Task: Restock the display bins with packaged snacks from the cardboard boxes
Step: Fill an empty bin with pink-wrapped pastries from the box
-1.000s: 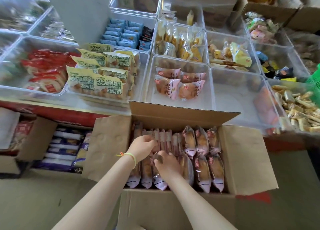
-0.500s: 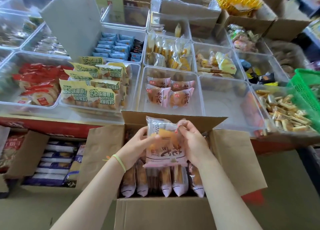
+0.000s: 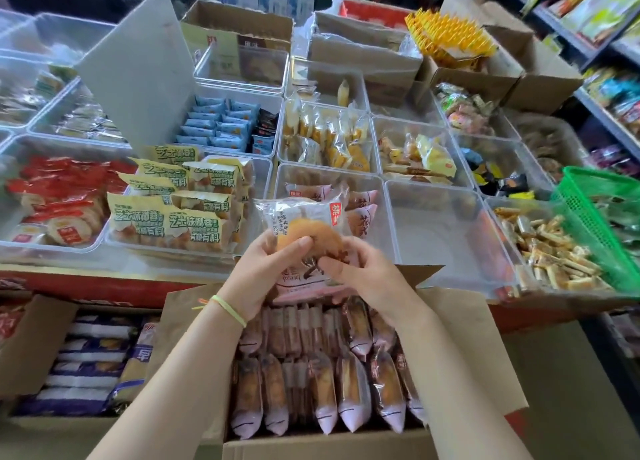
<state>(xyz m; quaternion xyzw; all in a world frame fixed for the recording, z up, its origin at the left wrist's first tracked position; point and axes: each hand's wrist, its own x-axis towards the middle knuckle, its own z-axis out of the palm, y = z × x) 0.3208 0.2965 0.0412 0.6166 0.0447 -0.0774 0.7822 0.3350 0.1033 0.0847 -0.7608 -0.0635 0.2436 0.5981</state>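
Green basket (image 3: pixel 599 224) cut off at right, far shelves (image 3: pixel 588 16) blurred

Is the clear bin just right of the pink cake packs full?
No, that clear bin holds nothing visible, while the bin of pink packs beside it has a few.

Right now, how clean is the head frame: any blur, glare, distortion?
Head view: the held pastry packet and both hands, left hand and right hand, are sharp; the red-wrapped snacks at the left edge smear with motion blur; clear bin walls carry soft glare; wide-angle bending curves the shelves at right.
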